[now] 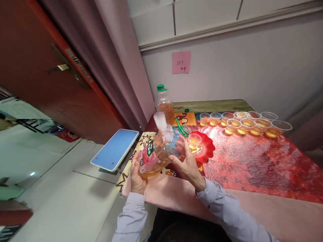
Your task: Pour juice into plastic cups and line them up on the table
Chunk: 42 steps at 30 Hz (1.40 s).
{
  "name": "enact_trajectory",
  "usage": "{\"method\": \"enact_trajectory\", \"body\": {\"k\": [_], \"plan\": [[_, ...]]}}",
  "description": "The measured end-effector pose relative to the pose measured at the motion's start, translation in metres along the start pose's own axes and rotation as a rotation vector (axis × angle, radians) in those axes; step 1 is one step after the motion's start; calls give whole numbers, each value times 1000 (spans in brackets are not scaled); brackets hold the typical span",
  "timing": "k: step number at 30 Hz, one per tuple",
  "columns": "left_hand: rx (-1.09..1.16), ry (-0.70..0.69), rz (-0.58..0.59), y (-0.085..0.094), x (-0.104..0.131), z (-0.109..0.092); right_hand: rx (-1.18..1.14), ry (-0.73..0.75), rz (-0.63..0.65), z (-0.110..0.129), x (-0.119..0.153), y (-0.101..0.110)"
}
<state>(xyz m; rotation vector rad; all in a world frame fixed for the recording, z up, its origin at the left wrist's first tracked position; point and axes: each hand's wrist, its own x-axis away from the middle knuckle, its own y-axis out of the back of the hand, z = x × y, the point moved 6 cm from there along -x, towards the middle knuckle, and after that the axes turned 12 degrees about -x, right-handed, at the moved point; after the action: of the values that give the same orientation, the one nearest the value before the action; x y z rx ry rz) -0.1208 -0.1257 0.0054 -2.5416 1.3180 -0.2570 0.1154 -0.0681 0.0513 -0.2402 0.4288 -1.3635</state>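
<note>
A large clear bottle [161, 160] with a pink label and amber liquid is tilted above the table's near edge, its mouth end toward the right. My left hand [137, 178] is wrapped round its base end. My right hand [189, 164] grips it near the neck, fingers partly hidden behind it. Just past the neck, a clear plastic cup [194, 141] with some amber liquid stands on a red scalloped plate [209, 148]. I cannot tell whether liquid is flowing. Stacked clear cups [159, 121] show behind the held bottle, beside a green object [182, 129] of unclear kind.
Several clear cups [248, 125] holding amber liquid stand in rows at the back right. A second bottle [164, 104] with a green cap stands at the back left, a loose green cap [186, 110] nearby. A blue-topped stool [114, 148] is left of the table.
</note>
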Motion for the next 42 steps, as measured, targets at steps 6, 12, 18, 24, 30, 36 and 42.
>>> {"method": "enact_trajectory", "body": {"k": [6, 12, 18, 24, 30, 36, 42], "plan": [[43, 9, -40, 11, -3, 10, 102, -41, 109, 15, 0, -8], [103, 54, -113, 18, -12, 16, 117, -57, 274, 18, -3, -15], [107, 83, -125, 20, -16, 19, 214, 15, 234, 11, -11, 10], [82, 79, -138, 17, -14, 15, 670, 275, 130, 52, -33, 65], [123, 98, -159, 14, -13, 12, 1279, 359, 108, 56, -40, 101], [119, 105, -167, 10, -12, 4, 1421, 275, 167, 56, -61, 89], [79, 110, -186, 12, -15, 1, 1612, -58, 277, 52, -96, 75]]}}
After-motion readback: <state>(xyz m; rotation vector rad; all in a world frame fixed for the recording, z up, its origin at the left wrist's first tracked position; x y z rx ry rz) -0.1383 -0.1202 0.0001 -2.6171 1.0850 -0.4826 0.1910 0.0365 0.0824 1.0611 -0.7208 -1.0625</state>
